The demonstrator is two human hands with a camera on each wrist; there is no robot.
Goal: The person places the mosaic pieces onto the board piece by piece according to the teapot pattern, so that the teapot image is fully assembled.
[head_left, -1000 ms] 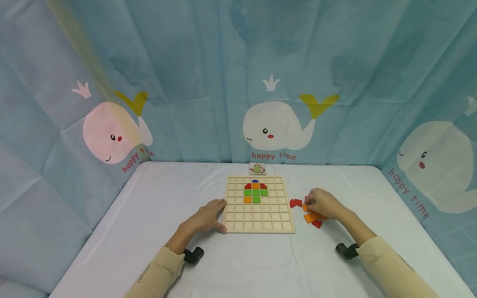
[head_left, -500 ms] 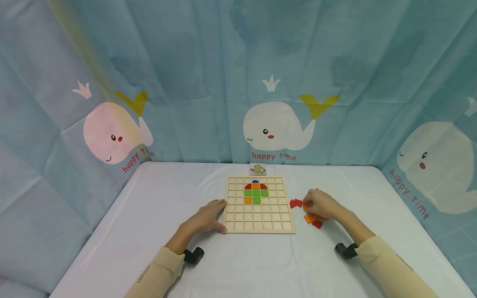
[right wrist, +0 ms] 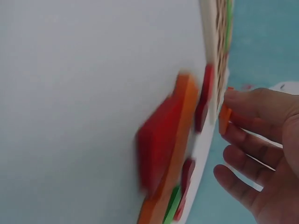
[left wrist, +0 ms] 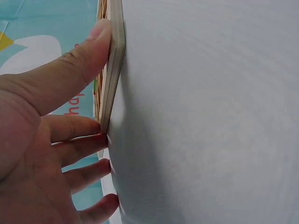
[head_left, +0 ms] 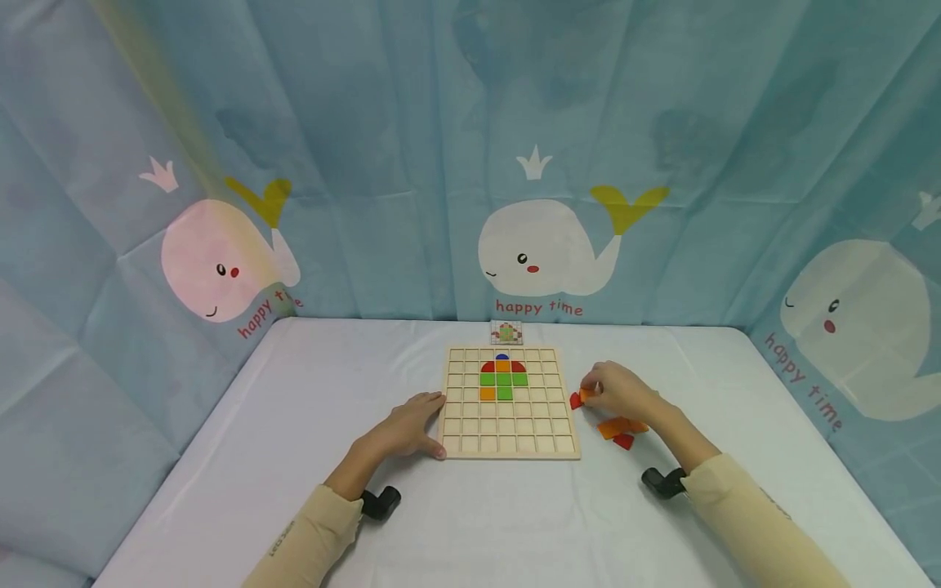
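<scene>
A wooden grid board (head_left: 470,443) lies on the table, with green, orange, red and blue tiles set in its upper cells. My left hand (head_left: 408,426) rests at the board's left edge, fingers extended. In the left wrist view its thumb (left wrist: 77,65) touches the rim near the corner. Right of the board, my right hand (head_left: 621,390) pinches an orange tile (right wrist: 224,119) between thumb and fingers, raised above the table. Beneath that hand is a red tile (head_left: 576,401), partly covered. A loose pile of orange tiles (head_left: 612,429) and a red tile (head_left: 623,442) lie nearer me.
A small pattern card (head_left: 506,333) sits behind the board. Part of a green tile (right wrist: 172,205) shows among the pile in the right wrist view. White cloth (head_left: 507,523) covers the table, and a blue whale-print curtain (head_left: 367,163) hangs behind it.
My right hand has moved left and slightly away from me, off the pile toward the board, carrying an orange tile. My left hand has stayed at the board's edge.
</scene>
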